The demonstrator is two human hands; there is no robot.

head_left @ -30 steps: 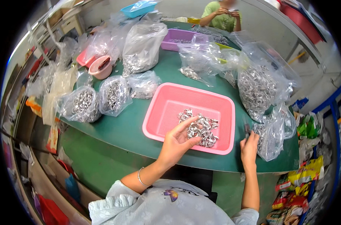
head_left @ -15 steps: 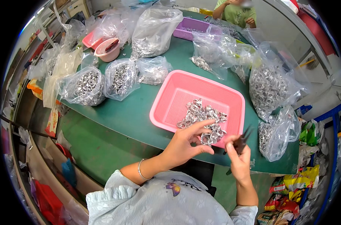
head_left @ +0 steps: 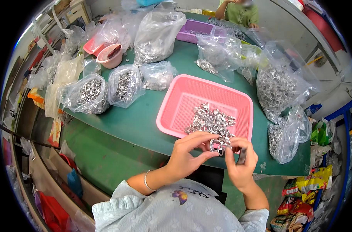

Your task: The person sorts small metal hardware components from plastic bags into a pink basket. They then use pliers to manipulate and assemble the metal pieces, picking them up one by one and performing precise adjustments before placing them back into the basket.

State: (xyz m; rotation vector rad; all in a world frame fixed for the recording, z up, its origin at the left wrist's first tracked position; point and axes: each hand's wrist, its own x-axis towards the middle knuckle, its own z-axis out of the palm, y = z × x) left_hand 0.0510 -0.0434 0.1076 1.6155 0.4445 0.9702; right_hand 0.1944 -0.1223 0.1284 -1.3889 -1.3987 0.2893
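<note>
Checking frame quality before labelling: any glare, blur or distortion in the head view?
Head view: strong fisheye bending, black corners; green table edge curves. Daylight glare on the clear bags. Centre sharp: both hands, left and right, the metal ring between them, pink basket crisp. Rim soft.

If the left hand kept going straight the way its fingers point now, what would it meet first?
The left hand points rightward at the small metal ring pinched between both hands; just beyond is the right hand. Depth looks close, so the ring comes first.

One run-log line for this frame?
left hand: pinching metal ring | right hand: on same ring | pink tray: ring pile | table: bagged rings
</note>
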